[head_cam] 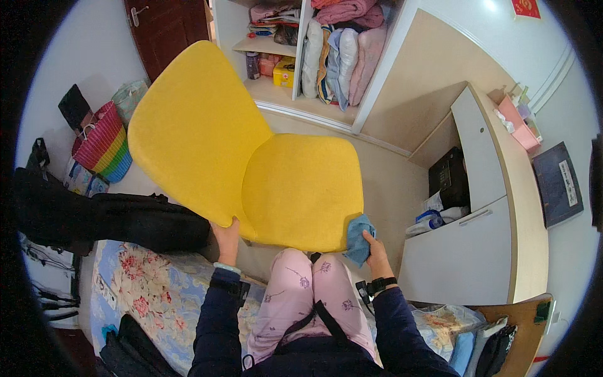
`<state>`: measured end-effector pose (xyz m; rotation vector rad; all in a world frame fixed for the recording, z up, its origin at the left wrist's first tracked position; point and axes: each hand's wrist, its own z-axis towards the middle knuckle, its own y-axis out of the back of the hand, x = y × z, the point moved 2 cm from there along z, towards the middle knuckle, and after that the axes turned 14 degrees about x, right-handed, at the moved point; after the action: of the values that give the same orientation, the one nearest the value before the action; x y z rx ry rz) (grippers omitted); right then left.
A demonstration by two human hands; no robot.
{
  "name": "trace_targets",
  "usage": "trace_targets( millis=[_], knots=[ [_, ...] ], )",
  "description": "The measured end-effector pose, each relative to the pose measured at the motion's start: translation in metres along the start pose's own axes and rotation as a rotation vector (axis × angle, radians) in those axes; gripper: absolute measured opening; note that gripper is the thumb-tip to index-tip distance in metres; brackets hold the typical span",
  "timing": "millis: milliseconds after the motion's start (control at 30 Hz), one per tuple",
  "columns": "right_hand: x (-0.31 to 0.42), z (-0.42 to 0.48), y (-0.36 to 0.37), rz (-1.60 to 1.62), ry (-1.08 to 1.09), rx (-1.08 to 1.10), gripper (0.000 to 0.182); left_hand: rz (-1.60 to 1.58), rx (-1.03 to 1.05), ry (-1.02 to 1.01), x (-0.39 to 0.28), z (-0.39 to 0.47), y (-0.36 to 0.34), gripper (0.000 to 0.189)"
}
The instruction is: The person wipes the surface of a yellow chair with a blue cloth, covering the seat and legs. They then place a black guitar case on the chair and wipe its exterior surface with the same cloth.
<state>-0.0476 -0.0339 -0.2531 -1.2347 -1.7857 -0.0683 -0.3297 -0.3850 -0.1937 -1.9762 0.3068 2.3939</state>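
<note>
A yellow upholstered chair (301,188) stands before my knees, its backrest to the left and its seat to the right. My left hand (227,239) grips the lower edge of the backrest, close to where it meets the seat. In my right hand (377,252) is a blue cloth (360,239), which lies against the near right corner of the seat. The fingers of the right hand are partly hidden behind the cloth. The chair's legs are mostly hidden under the seat.
A black garment or bag (150,221) lies left of the chair, beside a floral-covered bed (150,301). A striped woven basket (106,143) is at the left wall. An open wardrobe (325,115) stands beyond the chair; a desk-like cabinet (461,264) is on the right.
</note>
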Motion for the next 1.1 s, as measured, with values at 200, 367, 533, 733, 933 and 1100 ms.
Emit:
trace_targets(
  millis=[200,367,533,733,933,1100],
  knots=[
    [0.015,0.009,-0.008,0.281,0.095,0.232,0.064,0.011,0.023,0.026,0.020,0.000,0.014,0.050],
    [0.003,0.039,-0.012,0.337,0.067,0.378,0.062,0.055,0.120,0.232,-0.005,-0.003,0.014,0.050],
    [-0.006,0.076,-0.026,0.341,0.178,0.616,0.054,-0.018,0.160,0.151,-0.014,-0.005,0.012,0.051],
    [0.023,0.038,-0.064,0.379,0.102,0.655,0.058,-0.155,0.099,0.186,-0.006,-0.013,0.029,0.056],
    [0.046,-0.008,-0.071,0.314,-0.012,0.474,0.063,-0.198,-0.110,0.495,-0.059,-0.027,0.034,0.055],
    [0.035,-0.019,-0.095,0.222,0.018,0.458,0.070,0.753,-0.048,0.088,-0.039,-0.039,0.009,0.066]
  ],
)
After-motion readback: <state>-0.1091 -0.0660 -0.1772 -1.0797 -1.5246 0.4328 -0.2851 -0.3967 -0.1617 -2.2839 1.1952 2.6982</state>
